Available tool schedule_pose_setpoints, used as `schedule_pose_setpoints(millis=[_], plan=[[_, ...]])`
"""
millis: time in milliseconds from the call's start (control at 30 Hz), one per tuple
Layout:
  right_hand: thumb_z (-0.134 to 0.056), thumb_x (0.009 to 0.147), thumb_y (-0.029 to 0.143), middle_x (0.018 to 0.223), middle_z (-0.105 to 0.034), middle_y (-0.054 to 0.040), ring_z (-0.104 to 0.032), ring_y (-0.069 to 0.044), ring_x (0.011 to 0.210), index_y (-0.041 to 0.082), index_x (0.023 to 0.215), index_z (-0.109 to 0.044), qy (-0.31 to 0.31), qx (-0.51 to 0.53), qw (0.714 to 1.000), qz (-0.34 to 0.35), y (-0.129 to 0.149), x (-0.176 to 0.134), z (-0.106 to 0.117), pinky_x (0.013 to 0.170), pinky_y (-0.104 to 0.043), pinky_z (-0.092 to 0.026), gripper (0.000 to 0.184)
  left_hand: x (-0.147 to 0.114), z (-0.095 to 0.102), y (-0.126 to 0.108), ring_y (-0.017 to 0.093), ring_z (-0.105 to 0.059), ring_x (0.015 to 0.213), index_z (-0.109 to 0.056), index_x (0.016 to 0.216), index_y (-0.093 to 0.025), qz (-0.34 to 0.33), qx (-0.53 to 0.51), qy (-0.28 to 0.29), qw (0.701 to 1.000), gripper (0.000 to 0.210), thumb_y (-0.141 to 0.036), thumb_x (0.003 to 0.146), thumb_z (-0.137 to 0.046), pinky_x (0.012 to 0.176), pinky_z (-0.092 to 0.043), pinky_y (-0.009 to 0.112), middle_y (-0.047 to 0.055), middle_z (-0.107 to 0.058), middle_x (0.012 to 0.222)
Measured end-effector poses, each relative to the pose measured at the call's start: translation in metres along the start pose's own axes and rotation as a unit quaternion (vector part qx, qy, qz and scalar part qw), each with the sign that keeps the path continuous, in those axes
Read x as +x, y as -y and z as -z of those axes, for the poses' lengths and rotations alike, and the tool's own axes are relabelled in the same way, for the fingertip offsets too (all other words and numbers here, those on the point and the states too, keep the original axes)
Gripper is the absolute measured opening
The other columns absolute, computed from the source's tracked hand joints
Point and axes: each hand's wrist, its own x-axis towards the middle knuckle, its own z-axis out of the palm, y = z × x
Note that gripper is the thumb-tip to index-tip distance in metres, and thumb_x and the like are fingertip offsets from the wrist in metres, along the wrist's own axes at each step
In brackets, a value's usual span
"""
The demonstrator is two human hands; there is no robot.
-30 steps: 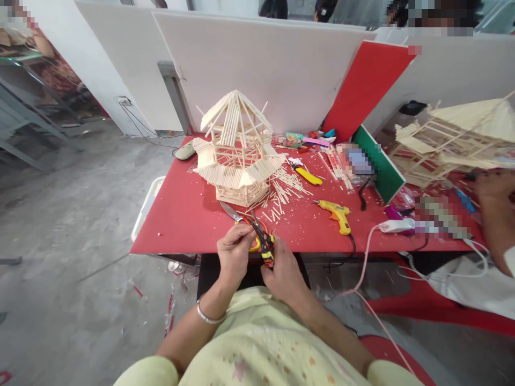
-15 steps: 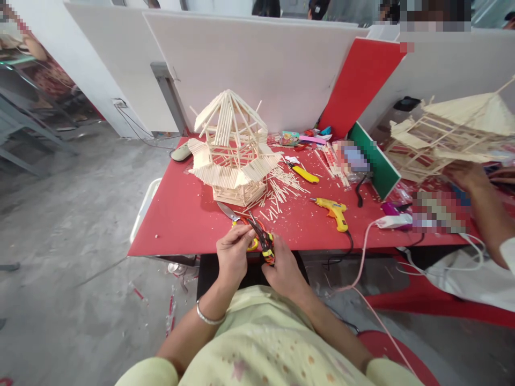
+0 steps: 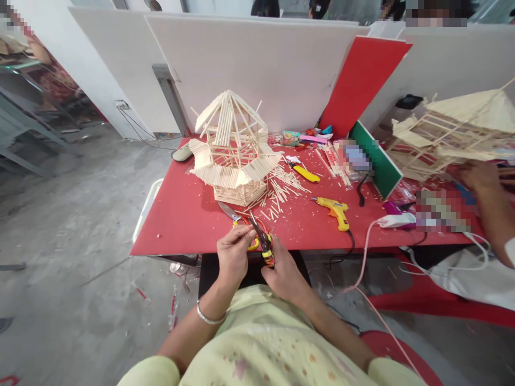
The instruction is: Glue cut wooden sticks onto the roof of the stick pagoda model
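My right hand (image 3: 277,265) is closed around the yellow-and-black handles of a pair of pliers (image 3: 265,246), whose dark jaws point up and left. Just left of the jaws, my left hand (image 3: 234,249) pinches its thumb and fingers together; what lies between them is too small to make out. Scissors (image 3: 229,211) with orange and yellow handles lie partly hidden behind my hands. Beyond them a pavilion model (image 3: 237,150) of pale wooden sticks stands upright on the red table (image 3: 173,220), its roof partly covered with sticks.
Cut sticks (image 3: 287,185) lie scattered right of the model, near a yellow-handled tool (image 3: 304,171). A yellow glue gun (image 3: 335,210) rests farther right, its cord over the edge. A green board (image 3: 378,161) stands before another person's hand (image 3: 477,177) and stick model (image 3: 450,131).
My hands and the pliers keep nearly the same place. The whole view has shifted slightly, and the other person's hand at the right has moved a little.
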Motion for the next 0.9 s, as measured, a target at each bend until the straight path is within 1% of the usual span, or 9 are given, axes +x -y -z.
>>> schedule_pose_setpoints(millis=[167,267,333,367,433,533,667,800,900], plan=[[-0.048,0.070,0.010,0.116,-0.057,-0.0107,-0.054,-0.026,0.112,0.019,0.124,-0.045,0.005,-0.028,1.000,-0.014,0.004,0.000,0.004,0.102,-0.045,-0.043,0.055,0.000,0.003,-0.002,0.013,-0.062,0.074,-0.078,0.073,-0.023,-0.054,0.019,0.009,0.998,0.009,-0.020,0.067,-0.084,0.072,-0.052,0.027,0.002,-0.070,0.079],[-0.049,0.071,0.012,0.100,-0.061,-0.0080,-0.060,-0.025,0.095,0.019,0.116,-0.047,-0.002,-0.010,0.999,-0.036,0.004,0.000,0.001,0.087,-0.040,-0.049,0.046,-0.003,0.001,-0.002,0.014,-0.063,0.075,-0.079,0.075,-0.024,-0.059,0.023,0.007,0.998,0.009,-0.020,0.068,-0.083,0.072,-0.052,0.028,0.002,-0.070,0.080],[-0.049,0.072,0.012,0.093,-0.062,-0.0057,-0.061,-0.023,0.086,0.020,0.116,-0.048,-0.008,0.024,0.999,-0.045,0.004,0.001,-0.002,0.080,-0.037,-0.050,0.045,-0.004,-0.002,-0.002,0.014,-0.063,0.076,-0.079,0.077,-0.024,-0.052,0.019,0.003,0.998,0.010,-0.020,0.068,-0.083,0.072,-0.052,0.027,0.002,-0.070,0.081],[-0.048,0.072,0.012,0.095,-0.063,-0.0053,-0.061,-0.023,0.087,0.020,0.117,-0.047,-0.011,0.037,0.998,-0.039,0.003,0.002,-0.003,0.081,-0.037,-0.050,0.046,-0.005,-0.002,-0.002,0.013,-0.062,0.075,-0.079,0.077,-0.023,-0.045,0.013,0.002,0.999,0.010,-0.020,0.069,-0.083,0.071,-0.052,0.026,0.002,-0.070,0.081],[-0.049,0.070,0.010,0.105,-0.062,-0.0067,-0.060,-0.024,0.098,0.021,0.120,-0.047,-0.014,0.038,0.999,-0.014,0.001,0.004,-0.004,0.090,-0.040,-0.049,0.051,-0.004,-0.003,0.000,0.011,-0.060,0.069,-0.079,0.078,-0.023,-0.022,-0.007,-0.003,1.000,0.009,-0.020,0.070,-0.083,0.066,-0.051,0.024,0.001,-0.069,0.079],[-0.050,0.068,0.011,0.119,-0.057,-0.0116,-0.053,-0.028,0.115,0.019,0.125,-0.045,-0.019,-0.007,1.000,0.007,-0.006,0.007,-0.004,0.104,-0.049,-0.042,0.057,-0.001,-0.001,0.002,0.008,-0.056,0.062,-0.078,0.076,-0.021,0.009,-0.035,-0.008,0.999,0.009,-0.020,0.069,-0.083,0.060,-0.048,0.022,0.000,-0.067,0.077],[-0.051,0.068,0.012,0.132,-0.050,-0.0155,-0.044,-0.032,0.129,0.018,0.136,-0.038,-0.006,-0.035,0.999,-0.005,-0.013,0.006,-0.005,0.112,-0.055,-0.034,0.069,0.001,0.003,0.004,0.010,-0.060,0.069,-0.078,0.075,-0.018,-0.003,-0.037,-0.002,0.999,0.011,-0.018,0.067,-0.085,0.065,-0.050,0.022,0.002,-0.068,0.079],[-0.052,0.068,0.013,0.135,-0.049,-0.0140,-0.043,-0.032,0.131,0.020,0.138,-0.037,0.025,-0.031,0.999,0.007,-0.011,0.004,-0.004,0.113,-0.053,-0.032,0.072,0.002,0.004,0.005,0.010,-0.060,0.068,-0.078,0.075,-0.019,-0.009,-0.044,-0.008,0.999,0.011,-0.017,0.066,-0.085,0.064,-0.050,0.022,0.001,-0.068,0.076],[-0.052,0.068,0.012,0.134,-0.049,-0.0143,-0.043,-0.031,0.130,0.020,0.139,-0.036,0.020,-0.025,0.999,0.003,-0.007,0.003,-0.002,0.113,-0.052,-0.032,0.073,0.002,0.004,0.004,0.009,-0.059,0.065,-0.078,0.074,-0.020,-0.006,-0.047,-0.007,0.999,0.011,-0.017,0.066,-0.085,0.061,-0.049,0.021,0.001,-0.067,0.076]])
